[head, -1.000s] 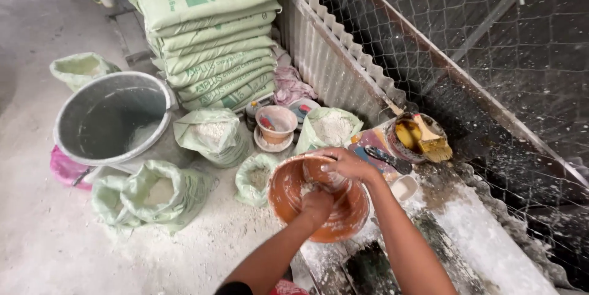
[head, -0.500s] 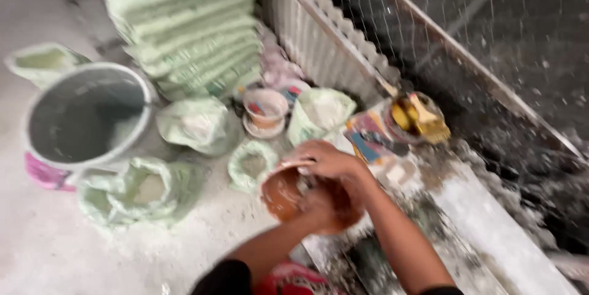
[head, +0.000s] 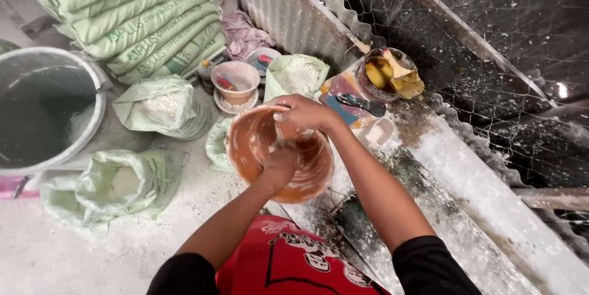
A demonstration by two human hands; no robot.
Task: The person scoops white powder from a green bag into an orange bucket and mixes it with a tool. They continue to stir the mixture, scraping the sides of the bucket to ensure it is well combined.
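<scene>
We look down: orange bowl (head: 279, 154) held above floor, before our knees. Right hand (head: 307, 114) grasping far rim, steadying it. Left hand (head: 281, 161) inside bowl, fingers curled, plaster-coated; grip unclear. Open powder sacks (head: 162, 108) near for reach.

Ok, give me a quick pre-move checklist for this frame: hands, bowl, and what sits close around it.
1. Right hand grips the orange bowl rim: ok.
2. Left hand inside the bowl, coated white: ok.
3. What the left fingers hold: cannot tell.
4. Bowl tilted, contents staying in: cannot tell.
5. Open powder sack upright behind the bowl: ok.
6. Brush resting in the yellow-smeared pot, apart from both hands: ok.
</scene>
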